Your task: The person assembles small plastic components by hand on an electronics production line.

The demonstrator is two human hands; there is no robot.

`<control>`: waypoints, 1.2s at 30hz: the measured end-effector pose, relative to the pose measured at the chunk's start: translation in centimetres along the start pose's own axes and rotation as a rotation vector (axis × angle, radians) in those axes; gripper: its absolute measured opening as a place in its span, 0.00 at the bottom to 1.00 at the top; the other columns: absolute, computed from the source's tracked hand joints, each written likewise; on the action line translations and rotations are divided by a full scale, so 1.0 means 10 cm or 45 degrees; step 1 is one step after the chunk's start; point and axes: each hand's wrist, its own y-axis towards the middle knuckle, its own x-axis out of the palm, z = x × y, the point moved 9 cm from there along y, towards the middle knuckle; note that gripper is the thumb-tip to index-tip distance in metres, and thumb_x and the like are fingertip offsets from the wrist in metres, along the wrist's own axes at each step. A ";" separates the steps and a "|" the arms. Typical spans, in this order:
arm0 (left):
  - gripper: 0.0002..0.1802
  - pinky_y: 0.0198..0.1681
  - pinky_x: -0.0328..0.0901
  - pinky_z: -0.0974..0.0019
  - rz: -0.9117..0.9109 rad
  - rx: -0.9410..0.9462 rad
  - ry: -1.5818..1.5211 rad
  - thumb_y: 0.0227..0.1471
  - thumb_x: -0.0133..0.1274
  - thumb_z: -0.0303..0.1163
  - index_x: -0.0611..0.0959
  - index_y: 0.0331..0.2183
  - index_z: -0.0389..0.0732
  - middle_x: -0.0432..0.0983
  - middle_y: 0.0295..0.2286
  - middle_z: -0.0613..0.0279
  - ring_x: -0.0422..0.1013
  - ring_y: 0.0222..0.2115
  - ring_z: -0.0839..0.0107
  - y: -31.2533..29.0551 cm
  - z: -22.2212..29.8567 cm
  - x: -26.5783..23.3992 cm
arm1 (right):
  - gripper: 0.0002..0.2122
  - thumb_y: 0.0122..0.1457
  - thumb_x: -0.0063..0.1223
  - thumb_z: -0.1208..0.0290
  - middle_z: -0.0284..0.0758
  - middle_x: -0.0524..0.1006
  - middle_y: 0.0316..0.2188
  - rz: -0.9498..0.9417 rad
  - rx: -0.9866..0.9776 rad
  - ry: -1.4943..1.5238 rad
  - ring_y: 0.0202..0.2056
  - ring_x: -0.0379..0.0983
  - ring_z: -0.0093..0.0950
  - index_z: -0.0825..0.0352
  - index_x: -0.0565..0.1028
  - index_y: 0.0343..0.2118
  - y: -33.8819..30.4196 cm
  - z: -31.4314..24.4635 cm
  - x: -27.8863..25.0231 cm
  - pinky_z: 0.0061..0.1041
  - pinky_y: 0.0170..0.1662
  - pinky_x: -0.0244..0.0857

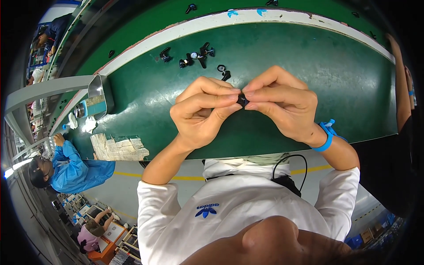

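Note:
Between the fingertips of both hands is a small black earbud piece (242, 100), held over the near half of the green table. My left hand (201, 110) pinches it from the left with thumb and fingers. From the other side my right hand (282, 101), with a blue wrist strap (327, 136) on its wrist, grips it the same way. The fingertips cover much of the piece, so its exact shape is hidden. Just beyond my hands lies a black earbud part (225, 73) with a round end. Farther off sits a loose cluster of black earbud parts (201, 56).
A white ledge (247, 17) divides the green table (154, 101) from a green conveyor belt (145, 31) carrying scattered black pieces. To the left are a metal-framed bin (100, 95), crumpled tissue (90, 125) and a taped, worn sheet (117, 148). Co-workers sit at left and right.

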 end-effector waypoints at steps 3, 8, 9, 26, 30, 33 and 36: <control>0.08 0.34 0.73 0.66 -0.024 0.032 0.016 0.44 0.63 0.16 0.84 0.31 0.33 0.78 0.31 0.50 0.77 0.33 0.63 0.01 0.02 0.01 | 0.10 0.47 0.62 0.88 0.41 0.77 0.33 -0.010 -0.040 0.005 0.32 0.75 0.28 0.72 0.81 0.34 -0.01 -0.01 0.01 0.22 0.32 0.72; 0.09 0.34 0.73 0.66 -0.058 0.047 0.024 0.43 0.63 0.16 0.84 0.31 0.33 0.78 0.31 0.50 0.77 0.33 0.62 0.01 0.03 0.01 | 0.09 0.47 0.62 0.88 0.42 0.76 0.33 -0.029 -0.208 -0.056 0.33 0.76 0.34 0.73 0.81 0.32 -0.02 -0.10 0.02 0.25 0.31 0.73; 0.09 0.34 0.73 0.66 -0.062 0.039 0.025 0.43 0.63 0.16 0.84 0.31 0.33 0.78 0.31 0.50 0.77 0.32 0.62 0.01 0.03 0.01 | 0.09 0.47 0.62 0.88 0.42 0.76 0.33 -0.030 -0.208 -0.056 0.33 0.76 0.34 0.73 0.81 0.32 -0.01 -0.09 0.03 0.25 0.31 0.73; 0.07 0.31 0.74 0.66 -0.105 -0.013 -0.090 0.44 0.61 0.13 0.84 0.30 0.31 0.78 0.29 0.50 0.77 0.30 0.63 0.01 -0.01 0.05 | 0.08 0.47 0.59 0.91 0.43 0.76 0.33 -0.127 -0.304 -0.082 0.31 0.76 0.35 0.74 0.78 0.30 -0.03 -0.12 0.09 0.26 0.29 0.76; 0.08 0.35 0.73 0.67 -0.043 -0.075 -0.011 0.45 0.59 0.11 0.84 0.29 0.31 0.79 0.30 0.51 0.77 0.32 0.65 0.03 -0.04 0.03 | 0.07 0.47 0.58 0.91 0.43 0.76 0.32 -0.118 -0.330 -0.141 0.30 0.76 0.35 0.74 0.78 0.30 -0.01 -0.13 0.09 0.27 0.29 0.76; 0.07 0.39 0.72 0.70 0.045 -0.353 -0.091 0.48 0.58 0.13 0.84 0.32 0.31 0.78 0.32 0.54 0.76 0.35 0.69 -0.10 -0.37 0.01 | 0.08 0.50 0.57 0.90 0.41 0.77 0.33 -0.105 -0.197 -0.297 0.33 0.76 0.31 0.74 0.79 0.34 -0.03 0.10 0.05 0.24 0.36 0.74; 0.09 0.41 0.71 0.72 0.034 -0.513 -0.090 0.50 0.57 0.15 0.83 0.37 0.31 0.75 0.35 0.57 0.74 0.37 0.72 -0.07 -0.52 -0.01 | 0.08 0.52 0.57 0.88 0.39 0.77 0.34 -0.073 0.197 -0.183 0.35 0.75 0.27 0.74 0.79 0.36 -0.01 0.40 -0.01 0.22 0.38 0.72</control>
